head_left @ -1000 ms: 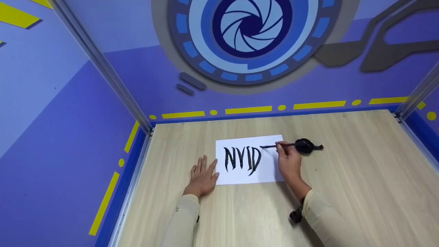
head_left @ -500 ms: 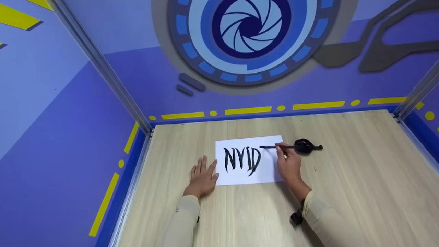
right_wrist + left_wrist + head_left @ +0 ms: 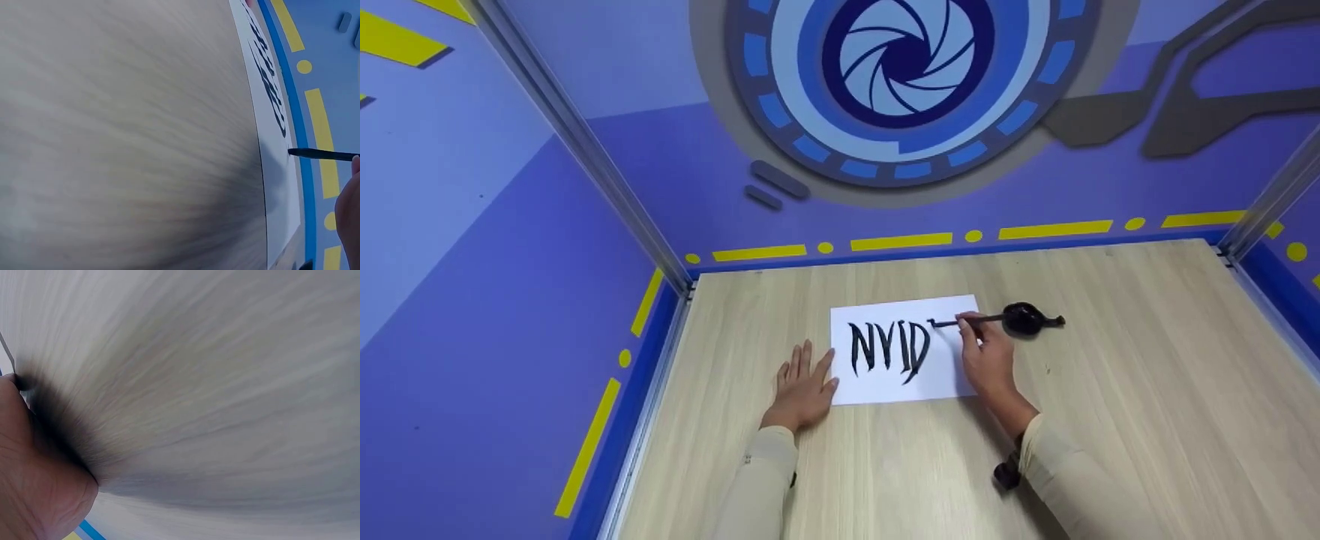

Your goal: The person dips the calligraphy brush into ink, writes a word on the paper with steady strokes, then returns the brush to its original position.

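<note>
My right hand (image 3: 988,360) pinches a slender dark ink brush (image 3: 949,324) between thumb and fingers. The brush lies nearly level, its tip touching a white sheet of paper (image 3: 885,390) just right of the last letter. Bold black letters (image 3: 887,358) reading NVID run across the sheet. In the right wrist view, the brush (image 3: 320,153) meets the paper (image 3: 275,185) near its far edge. My left hand (image 3: 802,390) lies flat, fingers spread, its thumb and index finger at the paper's left edge. Only part of that hand (image 3: 45,489) shows in the left wrist view.
Right of the paper sits a glossy black rounded object (image 3: 1024,321) with a short stem, behind the brush handle. A wooden tabletop (image 3: 900,480) carries everything. Purple-blue panels (image 3: 645,165) wall off the back and sides. A black device (image 3: 1006,476) is on my right wrist.
My right hand has shifted slightly left with the brush, whose handle now slopes a little. A small dark mark shows at the brush tip. The left hand stays in place.
</note>
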Motion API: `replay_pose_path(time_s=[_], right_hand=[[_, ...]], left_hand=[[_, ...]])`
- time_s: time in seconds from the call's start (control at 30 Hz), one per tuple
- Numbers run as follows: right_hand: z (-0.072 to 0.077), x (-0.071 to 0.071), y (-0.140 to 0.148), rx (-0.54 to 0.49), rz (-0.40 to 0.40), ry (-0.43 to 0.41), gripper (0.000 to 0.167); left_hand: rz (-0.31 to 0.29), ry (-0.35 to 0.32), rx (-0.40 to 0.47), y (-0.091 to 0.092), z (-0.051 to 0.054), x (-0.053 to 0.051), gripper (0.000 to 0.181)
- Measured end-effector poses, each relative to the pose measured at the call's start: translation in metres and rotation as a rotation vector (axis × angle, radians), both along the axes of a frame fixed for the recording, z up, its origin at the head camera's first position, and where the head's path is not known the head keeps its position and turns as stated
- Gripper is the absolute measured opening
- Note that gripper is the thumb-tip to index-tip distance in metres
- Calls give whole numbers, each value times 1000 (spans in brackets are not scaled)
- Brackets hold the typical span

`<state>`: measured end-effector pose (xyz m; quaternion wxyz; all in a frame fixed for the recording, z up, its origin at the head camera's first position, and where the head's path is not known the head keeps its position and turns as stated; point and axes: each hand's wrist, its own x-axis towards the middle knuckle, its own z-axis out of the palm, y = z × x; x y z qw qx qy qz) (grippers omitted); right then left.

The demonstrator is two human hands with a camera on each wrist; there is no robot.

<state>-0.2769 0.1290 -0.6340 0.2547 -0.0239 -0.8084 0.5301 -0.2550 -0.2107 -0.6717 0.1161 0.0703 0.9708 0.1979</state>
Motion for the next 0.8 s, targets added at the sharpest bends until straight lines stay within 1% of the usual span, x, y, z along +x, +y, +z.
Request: replay_pose_path(time_s=[0.13, 0.27, 0.37, 0.53, 0.7, 0.8], right_hand=[[2, -1, 0, 36, 12, 4, 13], [5, -1, -1, 51, 20, 12, 11], [5, -1, -1, 51, 19, 30, 9], [7, -1, 1, 63, 20, 54, 7], [10, 1, 2, 57, 35, 38, 6], [11, 3, 3, 52, 45, 17, 8]], left_hand=[[-4, -3, 5, 0, 4, 1, 62], [-11, -5, 13, 1, 7, 3, 62], [-13, -4, 13, 2, 6, 2, 63], [4, 3, -3, 3, 2, -1, 62], [8, -2, -10, 3, 0, -1, 62], [5, 0, 3, 3, 4, 1, 62]])
